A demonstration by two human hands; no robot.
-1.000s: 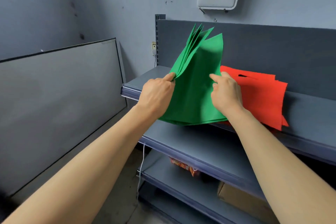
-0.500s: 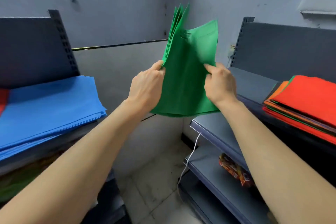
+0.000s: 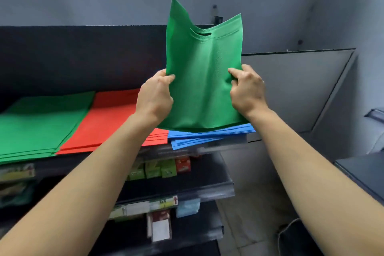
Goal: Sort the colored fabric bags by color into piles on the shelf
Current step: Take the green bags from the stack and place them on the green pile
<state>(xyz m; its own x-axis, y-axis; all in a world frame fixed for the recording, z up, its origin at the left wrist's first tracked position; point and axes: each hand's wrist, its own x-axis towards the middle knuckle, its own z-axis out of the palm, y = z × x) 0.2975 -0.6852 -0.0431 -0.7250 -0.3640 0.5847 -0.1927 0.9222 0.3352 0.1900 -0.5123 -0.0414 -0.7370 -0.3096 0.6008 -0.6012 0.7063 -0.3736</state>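
I hold a bundle of green fabric bags (image 3: 202, 81) upright in front of me, its handle slot at the top. My left hand (image 3: 155, 95) grips its left edge and my right hand (image 3: 247, 91) grips its right edge. The bundle's bottom edge hangs just above a blue pile (image 3: 209, 136) at the right end of the dark shelf (image 3: 158, 153). To the left of the blue pile lies a red pile (image 3: 112, 118), and further left a green pile (image 3: 39, 127).
Lower shelves (image 3: 187, 189) hold small boxed goods and price labels. A large grey panel (image 3: 291, 89) leans on the wall to the right. Another shelf corner (image 3: 363, 170) juts in at the right edge. Tiled floor lies between the shelving units.
My view has swung left from the shelf with the mixed red stack to the shelf with sorted piles. The green bundle, still in both hands, now hangs over the blue pile.
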